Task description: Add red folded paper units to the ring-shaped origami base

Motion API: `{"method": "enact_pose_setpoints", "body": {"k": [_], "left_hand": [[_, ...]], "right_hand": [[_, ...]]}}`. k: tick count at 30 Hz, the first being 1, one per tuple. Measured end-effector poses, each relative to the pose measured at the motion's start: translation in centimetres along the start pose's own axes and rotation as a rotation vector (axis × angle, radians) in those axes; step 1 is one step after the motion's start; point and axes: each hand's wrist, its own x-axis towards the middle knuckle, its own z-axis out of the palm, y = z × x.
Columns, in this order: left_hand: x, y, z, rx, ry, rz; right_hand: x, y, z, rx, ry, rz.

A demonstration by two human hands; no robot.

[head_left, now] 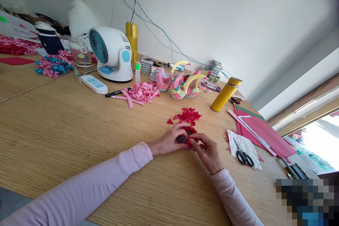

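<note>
My left hand (171,140) is closed around the left side of a small round piece made of folded paper (190,130), red at the top with blue and dark parts below. At its near right edge, my right hand (208,151) pinches a red folded paper piece (191,143) between thumb and fingertips; the fingers partly cover it. Just beyond the hands lies a loose heap of red folded paper triangles (189,116), with a single red triangle (170,121) to its left.
Behind stand folded-paper swans (178,86), pink paper pieces (144,92), a white fan (113,54) and a yellow flask (225,95). To the right, black scissors (245,157) lie on a white tissue (239,141) beside red paper sheets (265,129). A white power strip (94,84) lies left.
</note>
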Motion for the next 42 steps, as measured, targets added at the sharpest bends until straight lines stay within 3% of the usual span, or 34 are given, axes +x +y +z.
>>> {"method": "enact_pose_setpoints", "body": {"k": [21,31,42], "left_hand": [[-0.09,-0.19,0.08,0.034,-0.008,-0.027],[-0.13,-0.32,0.06,0.036,0.001,-0.009],[-0.10,-0.49,0.09,0.029,-0.012,-0.028]], "right_hand": [[0.20,-0.80,-0.26,-0.113,-0.084,-0.044],[0.09,-0.47,-0.14,-0.147,-0.045,-0.065],[0.17,-0.80,-0.41,-0.253,-0.129,-0.153]]}}
